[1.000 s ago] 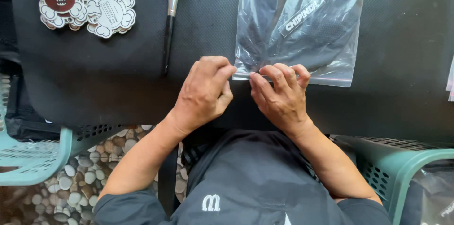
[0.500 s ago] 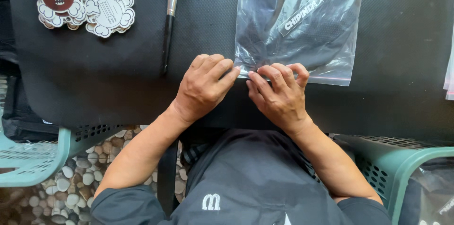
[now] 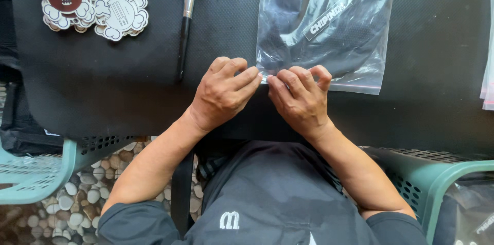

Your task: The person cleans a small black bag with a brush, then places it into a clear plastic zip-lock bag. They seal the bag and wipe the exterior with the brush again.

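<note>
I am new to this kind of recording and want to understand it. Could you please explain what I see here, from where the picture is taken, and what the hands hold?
There is no machine here. A person wears a camera on the head, so the picture looks down on their own two hands. The left hand and the right hand pinch the near edge of a clear plastic bag with something dark inside. The bag lies on a black mat. Also on the mat are a makeup-style brush and flower-shaped card tags. Green plastic baskets stand at both sides, over a pebble floor.
</note>
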